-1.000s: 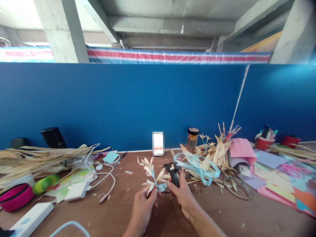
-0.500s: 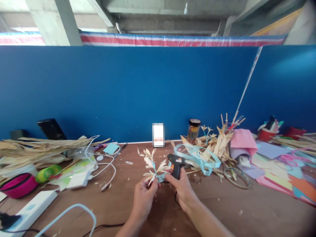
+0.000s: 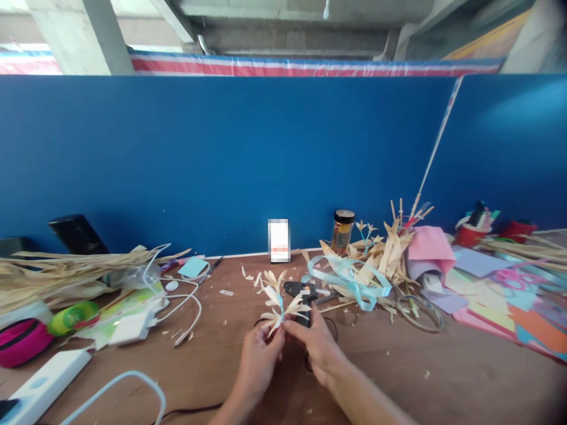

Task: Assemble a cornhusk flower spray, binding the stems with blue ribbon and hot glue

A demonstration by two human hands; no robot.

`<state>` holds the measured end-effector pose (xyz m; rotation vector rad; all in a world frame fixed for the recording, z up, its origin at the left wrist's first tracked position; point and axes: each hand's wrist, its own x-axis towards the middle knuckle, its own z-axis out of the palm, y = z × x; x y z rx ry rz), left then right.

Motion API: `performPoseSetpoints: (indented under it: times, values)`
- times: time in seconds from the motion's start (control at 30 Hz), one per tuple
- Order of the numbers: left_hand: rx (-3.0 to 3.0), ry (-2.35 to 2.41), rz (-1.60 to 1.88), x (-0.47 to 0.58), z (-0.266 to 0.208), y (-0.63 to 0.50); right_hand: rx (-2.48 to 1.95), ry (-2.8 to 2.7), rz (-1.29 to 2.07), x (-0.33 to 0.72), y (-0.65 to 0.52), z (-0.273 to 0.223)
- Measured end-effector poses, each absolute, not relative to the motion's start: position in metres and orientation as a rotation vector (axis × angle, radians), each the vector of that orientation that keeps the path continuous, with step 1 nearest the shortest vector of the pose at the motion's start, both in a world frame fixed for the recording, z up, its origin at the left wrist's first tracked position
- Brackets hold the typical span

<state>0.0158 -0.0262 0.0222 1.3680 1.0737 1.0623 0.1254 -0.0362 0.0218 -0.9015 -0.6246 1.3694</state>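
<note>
Between the fingertips of my left hand is the base of a small flower spray, made of pale, dried husk-like petals around a light blue stem. My right hand is wrapped round the grip of a black glue gun, its nozzle pointing left behind the petals. The right thumb reaches across to the stem's base, at or very close to the left fingertips. How the stem's lower end sits is hidden by the fingers.
A loose light blue ribbon and dried husks lie right of the gun, near a black-lidded jar. Coloured paper spreads far right. White cables and a power strip are on the left.
The right thumb has come in to the stem's base, and the blue strip seen between the hands is now hidden. The glue gun has shifted left, closer behind the petals.
</note>
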Motion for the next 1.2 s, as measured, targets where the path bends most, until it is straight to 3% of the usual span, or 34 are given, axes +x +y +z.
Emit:
performPoseSetpoints:
  times: [0.73,1.2]
  values:
    - [1.017,0.953,0.954,0.017,0.024,-0.027,-0.909,-0.616,1.348,0.126,-0.035,0.018]
    - [1.124,0.967,0.993,0.019,0.020,-0.027,-0.906,-0.595,1.408,0.125,-0.036,0.021]
